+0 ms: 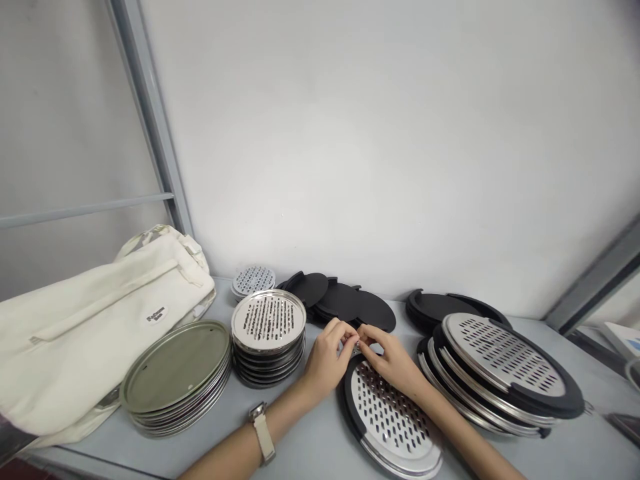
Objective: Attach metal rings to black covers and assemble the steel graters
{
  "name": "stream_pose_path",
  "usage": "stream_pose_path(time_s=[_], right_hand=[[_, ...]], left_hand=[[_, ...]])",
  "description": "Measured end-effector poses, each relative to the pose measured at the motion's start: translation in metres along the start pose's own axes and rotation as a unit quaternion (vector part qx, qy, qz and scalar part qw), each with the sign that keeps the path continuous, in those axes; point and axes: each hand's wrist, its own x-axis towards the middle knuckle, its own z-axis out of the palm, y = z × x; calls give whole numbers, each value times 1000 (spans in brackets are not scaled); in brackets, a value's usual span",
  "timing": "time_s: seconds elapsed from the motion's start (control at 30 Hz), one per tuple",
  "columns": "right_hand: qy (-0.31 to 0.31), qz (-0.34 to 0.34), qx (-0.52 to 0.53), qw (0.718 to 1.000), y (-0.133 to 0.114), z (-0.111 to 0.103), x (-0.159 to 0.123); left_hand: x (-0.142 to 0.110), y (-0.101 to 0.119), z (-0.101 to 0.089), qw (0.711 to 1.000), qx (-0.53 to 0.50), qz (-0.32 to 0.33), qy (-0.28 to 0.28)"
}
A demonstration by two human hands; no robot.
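My left hand [327, 357], with a pale-strapped watch [262, 432] on its wrist, is closed in a pinch. Its fingertips meet those of my right hand [393, 360], which is pinched too. A tiny shiny bit shows between them, too small to name. Just below the fingers, at the table's front, lies a round metal grater plate [395, 413] with slotted holes and a black rim piece on its left side. My right forearm passes over that plate and hides part of it.
Left stand a stack of green-topped round plates [177, 367] and a stack of round grater plates [269, 327]. A smaller grater stack [254, 280] and black discs [350, 303] sit behind. Right are more black-rimmed graters [505, 353] and black holders [440, 307]. A cream bag [115, 300] lies far left.
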Motion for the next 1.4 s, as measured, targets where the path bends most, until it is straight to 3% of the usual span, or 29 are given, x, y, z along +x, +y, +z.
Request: stream_pose_path(time_s=[0.27,0.67,0.93,1.4], right_hand=[[-2,27,31,999,1,-2,-2],[1,47,42,998,4,-2,0],[10,45,0,999,3,-1,-1],[-10,12,-21,1000,1,1,-1]], left_hand=[[-5,3,0,997,22,47,-60],[-5,2,-1,995,23,60,-71],[-4,4,-1,999,12,19,-39],[-3,1,0,999,24,-11,-31]])
